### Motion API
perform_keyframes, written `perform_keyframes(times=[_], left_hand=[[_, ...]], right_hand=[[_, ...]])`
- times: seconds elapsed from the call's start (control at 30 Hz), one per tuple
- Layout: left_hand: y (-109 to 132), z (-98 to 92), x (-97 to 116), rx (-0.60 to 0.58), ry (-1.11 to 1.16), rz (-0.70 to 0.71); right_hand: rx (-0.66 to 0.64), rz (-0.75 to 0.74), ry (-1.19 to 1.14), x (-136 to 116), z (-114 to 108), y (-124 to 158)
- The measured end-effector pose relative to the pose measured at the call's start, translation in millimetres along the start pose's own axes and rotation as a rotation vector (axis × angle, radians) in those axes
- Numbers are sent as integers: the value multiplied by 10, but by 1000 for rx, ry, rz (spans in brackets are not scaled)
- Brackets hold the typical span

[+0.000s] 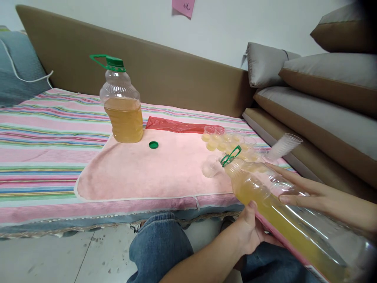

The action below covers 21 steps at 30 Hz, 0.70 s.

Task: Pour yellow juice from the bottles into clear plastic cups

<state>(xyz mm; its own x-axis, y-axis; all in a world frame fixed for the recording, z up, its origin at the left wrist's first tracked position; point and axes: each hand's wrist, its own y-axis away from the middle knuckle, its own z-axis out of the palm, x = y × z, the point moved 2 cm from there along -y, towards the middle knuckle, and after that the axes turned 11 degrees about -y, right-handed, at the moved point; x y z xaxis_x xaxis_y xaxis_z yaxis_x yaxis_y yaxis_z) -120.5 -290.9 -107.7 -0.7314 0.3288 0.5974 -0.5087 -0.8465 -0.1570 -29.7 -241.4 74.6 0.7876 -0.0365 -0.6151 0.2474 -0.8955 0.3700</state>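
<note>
I hold a large clear bottle (277, 204) of yellow liquid, tilted with its open neck and green handle ring towards a small clear cup (211, 165) on the pink towel (141, 173). My left hand (250, 232) grips the bottle from below. My right hand (297, 188) lies on its upper side, fingers stretched along it. Several small cups (224, 139) holding yellow liquid stand just beyond the neck. A stack of empty cups (283, 146) lies tilted to their right. A loose green cap (153, 144) rests on the towel.
A second bottle (123, 102), half full and capped green, stands upright at the towel's back left. A red plastic bag (176, 125) lies behind. The striped cover (41, 133) spreads left. Cushions (321, 98) pile at the right. My knees (161, 243) are below the edge.
</note>
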Motion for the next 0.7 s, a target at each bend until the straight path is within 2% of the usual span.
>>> perform_keyframes(times=[0.3, 0.5, 0.7], left_hand=[[8, 23, 35, 7, 7, -8], [-2, 27, 38, 22, 12, -19], [10, 38, 57, 6, 16, 7]], right_hand=[[-25, 28, -10, 14, -12, 1], [38, -42, 35, 42, -33, -12], [-2, -1, 20, 33, -34, -13]])
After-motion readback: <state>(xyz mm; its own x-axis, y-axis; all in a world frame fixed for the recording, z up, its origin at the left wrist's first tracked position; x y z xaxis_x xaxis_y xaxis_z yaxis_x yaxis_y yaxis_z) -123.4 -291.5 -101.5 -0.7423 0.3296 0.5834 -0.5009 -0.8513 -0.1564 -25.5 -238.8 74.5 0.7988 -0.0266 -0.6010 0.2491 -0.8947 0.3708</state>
